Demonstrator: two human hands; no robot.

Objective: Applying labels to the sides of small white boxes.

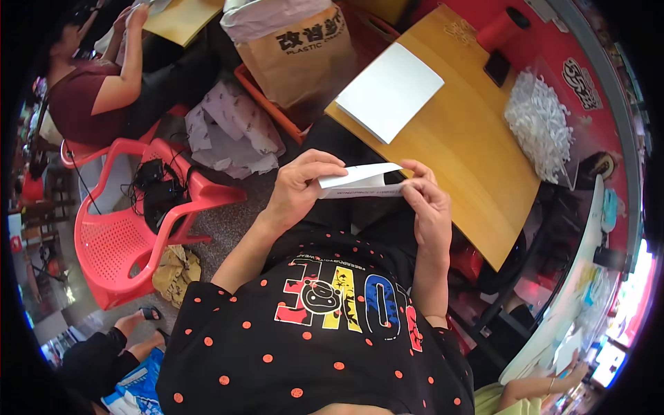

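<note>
On my feed, a yellow-brown wooden table (pixel 477 159) runs along the right of the worker's lap, set against a red wall (pixel 586 131), over a grey speckled floor (pixel 225 214). A white stack of paper (pixel 389 92) lies flat by its near left edge; toward the far end I can make out a dark phone (pixel 496 67) and a red cylinder (pixel 496 32) with a dark end. Near the wall, a clear plastic bag (pixel 541 131) bulges with small white pieces, too jumbled for me to tell their kind. Beyond the knees, an orange-red crate (pixel 266 104) holds a big brown sack (pixel 294 69) with a pale rim; I cannot see into the sack. Just beside the crate sits a crumpled pale wrapper (pixel 232 128). On the left, a pinkish-red plastic chair (pixel 114 249) bears a black bundle (pixel 158 190) with cables, and crumpled brown paper (pixel 176 273) lies on the floor below. Past it, another person in dark red (pixel 86 107) sits near a second tabletop. The folded white sheet (pixel 353 181) is in the air above the lap, close to the table edge: I have the left hand (pixel 297 187) pinching one end between thumb and fingers, and the right hand (pixel 430 207) pinching the other.
</note>
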